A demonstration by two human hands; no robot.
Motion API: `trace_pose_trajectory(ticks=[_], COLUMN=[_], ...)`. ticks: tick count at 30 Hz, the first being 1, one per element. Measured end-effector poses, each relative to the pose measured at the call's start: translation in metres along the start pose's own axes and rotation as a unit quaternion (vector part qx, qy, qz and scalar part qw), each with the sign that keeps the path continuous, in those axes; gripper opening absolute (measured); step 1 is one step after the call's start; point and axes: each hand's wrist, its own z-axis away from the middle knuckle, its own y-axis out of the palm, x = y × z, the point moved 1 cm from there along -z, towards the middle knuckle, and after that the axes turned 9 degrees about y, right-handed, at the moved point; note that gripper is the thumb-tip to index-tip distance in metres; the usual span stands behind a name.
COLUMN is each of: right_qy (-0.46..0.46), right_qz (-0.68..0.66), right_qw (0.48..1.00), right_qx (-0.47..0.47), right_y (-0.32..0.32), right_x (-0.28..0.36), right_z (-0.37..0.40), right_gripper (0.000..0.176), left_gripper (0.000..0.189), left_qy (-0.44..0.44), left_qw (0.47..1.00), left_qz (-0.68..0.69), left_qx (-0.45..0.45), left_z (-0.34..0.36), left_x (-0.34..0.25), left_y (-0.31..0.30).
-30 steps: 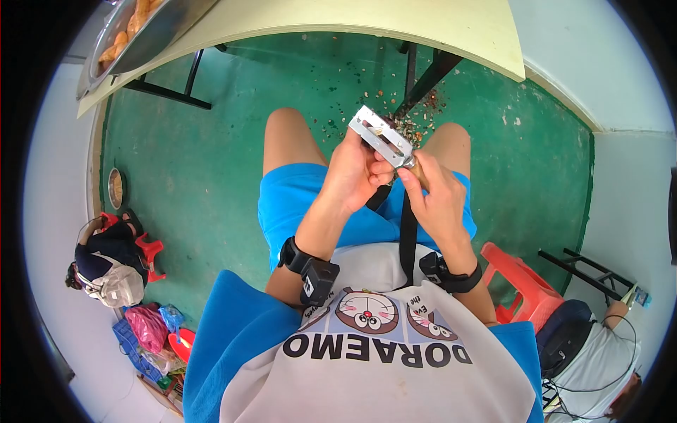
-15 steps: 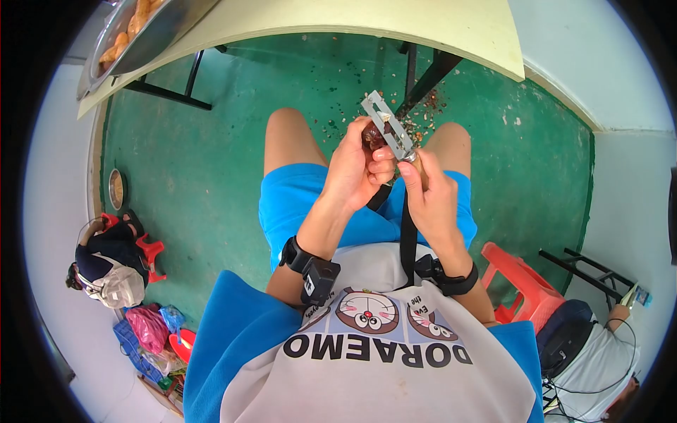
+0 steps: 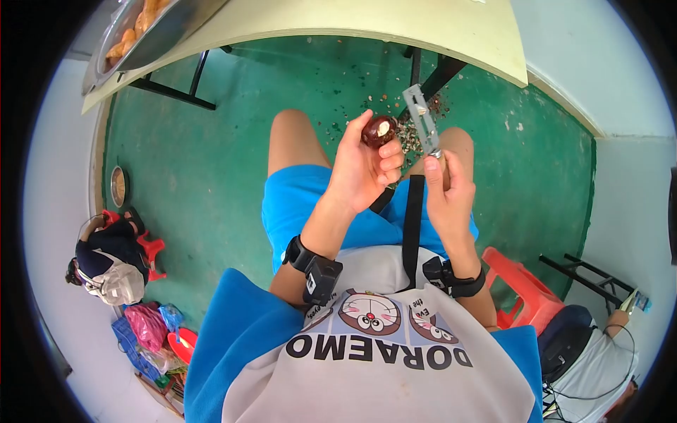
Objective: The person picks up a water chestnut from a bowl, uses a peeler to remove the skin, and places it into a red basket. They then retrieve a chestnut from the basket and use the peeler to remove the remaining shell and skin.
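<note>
Left hand (image 3: pixel 358 169) grips chestnut (image 3: pixel 379 130); right hand (image 3: pixel 448 194) grips peeler (image 3: pixel 422 118) (now lifted apart).

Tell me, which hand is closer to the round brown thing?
Left. The left hand holds the round brown thing; the right hand grips a peeler beside it.

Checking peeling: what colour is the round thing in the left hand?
Round thing: dark brown, pale patch; head view.

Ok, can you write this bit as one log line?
left hand: holds brown nut, white patch showing | right hand: holds peeler, apart from nut | floor: scraps
</note>
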Motion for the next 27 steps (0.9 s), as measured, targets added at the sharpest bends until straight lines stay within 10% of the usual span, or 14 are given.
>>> trace_pose_trajectory(ticks=[8,27], right_qy=[-0.156,-0.124], right_qz=[0.065,0.096], right_qw=[0.986,0.988], right_qx=[0.006,0.015], right_y=[0.013,0.018], right_x=[-0.006,0.012], right_z=[0.007,0.013], right_gripper=[0.028,0.025], left_gripper=[0.046,0.028], left_qy=[0.038,0.276], left_qw=[0.99,0.934], left_qz=[-0.132,-0.202], left_qx=[-0.036,-0.107], left_z=[0.002,0.0], left_x=[0.008,0.018], left_y=[-0.004,-0.004])
